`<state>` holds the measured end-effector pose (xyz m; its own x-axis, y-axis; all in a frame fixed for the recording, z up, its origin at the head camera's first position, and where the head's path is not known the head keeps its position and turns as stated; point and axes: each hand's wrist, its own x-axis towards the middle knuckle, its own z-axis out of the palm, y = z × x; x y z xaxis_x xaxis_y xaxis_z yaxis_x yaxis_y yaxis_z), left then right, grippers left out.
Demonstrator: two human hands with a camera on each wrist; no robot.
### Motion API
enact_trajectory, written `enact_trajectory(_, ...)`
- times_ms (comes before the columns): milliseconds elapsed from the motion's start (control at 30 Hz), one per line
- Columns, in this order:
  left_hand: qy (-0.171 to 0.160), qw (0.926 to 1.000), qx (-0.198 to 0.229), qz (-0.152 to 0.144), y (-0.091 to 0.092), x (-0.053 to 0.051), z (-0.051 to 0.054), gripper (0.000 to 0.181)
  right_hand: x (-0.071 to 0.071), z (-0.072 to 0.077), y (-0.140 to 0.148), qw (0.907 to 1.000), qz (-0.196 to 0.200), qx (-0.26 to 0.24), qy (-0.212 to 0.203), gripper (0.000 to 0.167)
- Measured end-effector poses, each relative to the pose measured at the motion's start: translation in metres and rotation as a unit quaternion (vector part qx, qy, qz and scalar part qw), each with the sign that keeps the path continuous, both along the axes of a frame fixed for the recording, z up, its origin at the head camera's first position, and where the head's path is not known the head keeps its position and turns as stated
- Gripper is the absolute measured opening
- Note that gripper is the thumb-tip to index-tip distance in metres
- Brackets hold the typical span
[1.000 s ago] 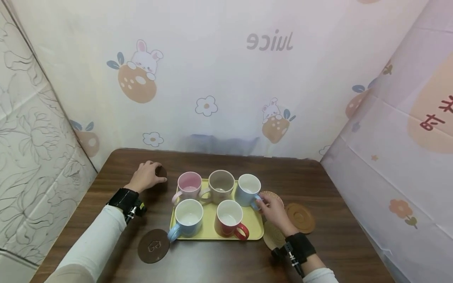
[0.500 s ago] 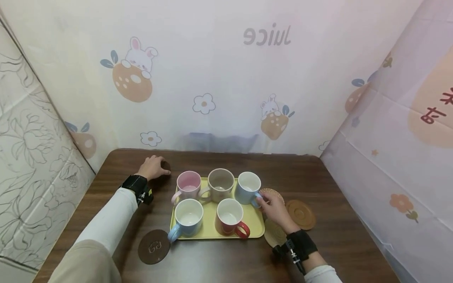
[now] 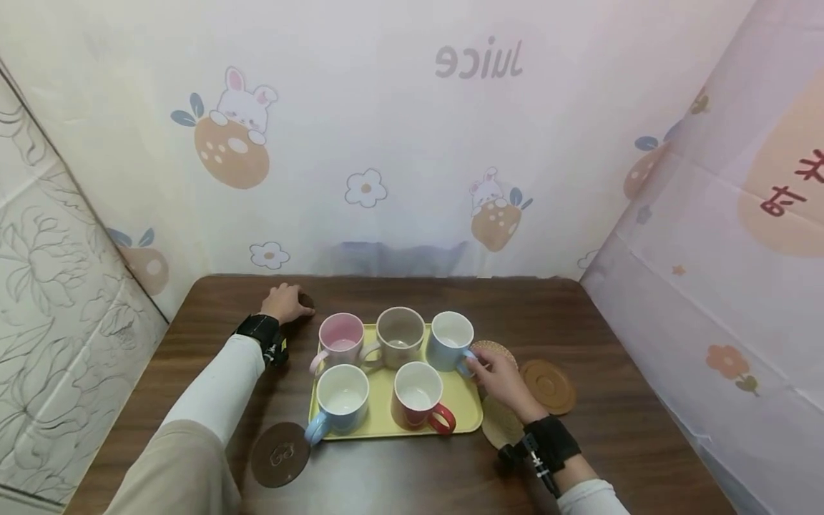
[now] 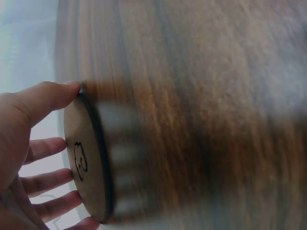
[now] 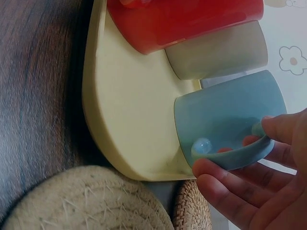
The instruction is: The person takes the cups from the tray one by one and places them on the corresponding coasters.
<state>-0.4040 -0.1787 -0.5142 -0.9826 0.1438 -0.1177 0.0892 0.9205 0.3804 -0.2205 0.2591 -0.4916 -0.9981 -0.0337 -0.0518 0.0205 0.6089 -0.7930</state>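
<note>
My left hand (image 3: 283, 303) holds a dark round coaster (image 3: 306, 301) by its edge at the table's back left. In the left wrist view the coaster (image 4: 86, 158) stands tilted on edge between thumb and fingertips, an outline drawing on its face. My right hand (image 3: 498, 378) pinches the handle of a light blue mug (image 3: 450, 342), at the back right of a yellow tray (image 3: 380, 428). The right wrist view shows thumb and fingers of the hand (image 5: 259, 177) around the handle of the mug (image 5: 225, 112), which stands on the tray (image 5: 129, 110).
Also on the tray are a pink mug (image 3: 341, 336), a beige mug (image 3: 400, 336), a second blue mug (image 3: 342, 400) and a red mug (image 3: 417, 400). A brown coaster (image 3: 280, 455) lies front left. Woven coasters (image 3: 501, 423) and a wooden one (image 3: 548, 386) lie right.
My left hand has moved right and slightly back with the dark coaster, towards the pink mug. My right hand stays on the blue mug's handle.
</note>
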Motion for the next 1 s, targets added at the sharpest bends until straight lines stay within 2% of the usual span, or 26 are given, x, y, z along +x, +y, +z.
enact_trajectory(167,-0.015,0.9998,-0.003,0.015,-0.008,0.009,-0.01,0.063,0.001,-0.004,-0.006,0.9997,0.011,0.001,-0.021,0.028)
enact_trajectory(333,0.0,0.9997,0.0,0.025,-0.009,0.009,-0.01,0.062,-0.003,-0.004,-0.008,0.9997,0.02,-0.002,-0.016,0.028)
enact_trajectory(433,0.013,0.9996,0.004,0.025,-0.003,0.006,-0.004,0.063,-0.006,0.0,-0.005,0.9997,0.02,0.001,-0.011,0.027)
enact_trajectory(600,0.033,0.999,0.016,0.026,0.007,0.002,0.013,0.063,-0.009,0.008,0.005,0.9992,0.037,0.009,-0.014,0.028)
enact_trajectory(700,0.04,0.9982,0.025,0.037,0.007,0.004,0.023,0.061,-0.013,0.01,0.009,0.9986,0.05,0.012,-0.01,0.03)
enact_trajectory(800,0.034,0.9981,0.034,0.039,0.005,0.01,0.031,0.06,-0.014,0.013,0.014,0.9979,0.06,0.022,-0.008,0.031)
enact_trajectory(1000,0.044,0.9973,0.055,0.019,0.012,0.018,0.04,0.059,-0.009,0.019,0.028,0.9977,0.054,0.04,-0.011,0.028)
